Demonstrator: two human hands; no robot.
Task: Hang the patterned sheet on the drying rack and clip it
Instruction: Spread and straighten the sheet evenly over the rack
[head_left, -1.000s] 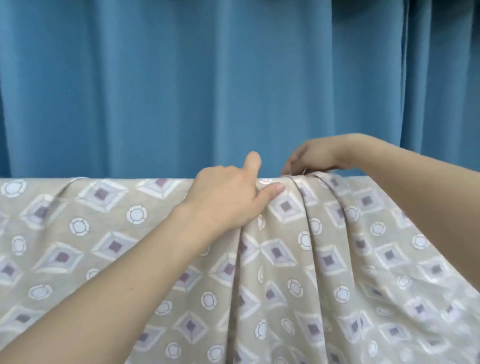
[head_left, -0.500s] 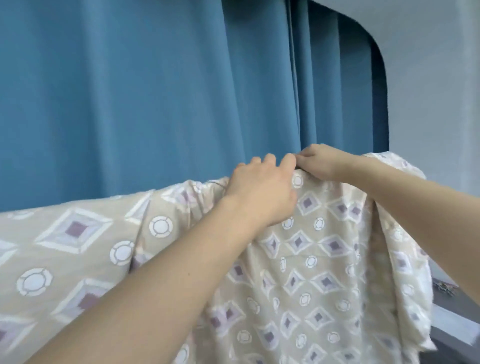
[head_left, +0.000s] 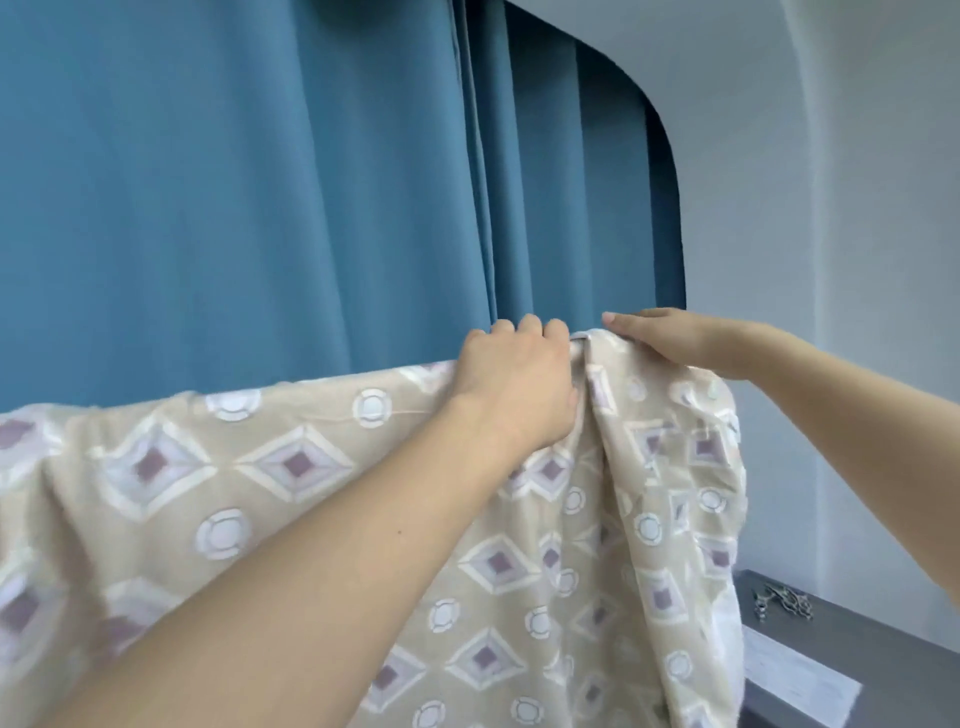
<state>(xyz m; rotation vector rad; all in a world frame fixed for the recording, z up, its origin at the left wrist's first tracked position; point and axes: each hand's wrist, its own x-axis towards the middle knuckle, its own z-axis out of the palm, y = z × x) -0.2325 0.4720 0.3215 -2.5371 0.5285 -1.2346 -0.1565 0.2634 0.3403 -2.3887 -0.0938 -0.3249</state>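
Patterned sheet (head_left: 322, 483) draped over a hidden top bar before a blue curtain (head_left: 234, 182), left hand (head_left: 517, 382) clenched on its top fold, right hand (head_left: 670, 338) pressed flat on the sheet's upper edge (fingers together), metal clips (head_left: 782, 600) on the grey tabletop (head_left: 883, 649) at lower right.

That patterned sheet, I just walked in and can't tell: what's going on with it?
A person is hanging the patterned sheet over a rail that the fabric hides, in front of a blue curtain. The left hand is closed on the top edge, and the right hand lies flat on the bunched end beside it. No clip is on the sheet yet; metal clips lie on the grey surface at lower right.
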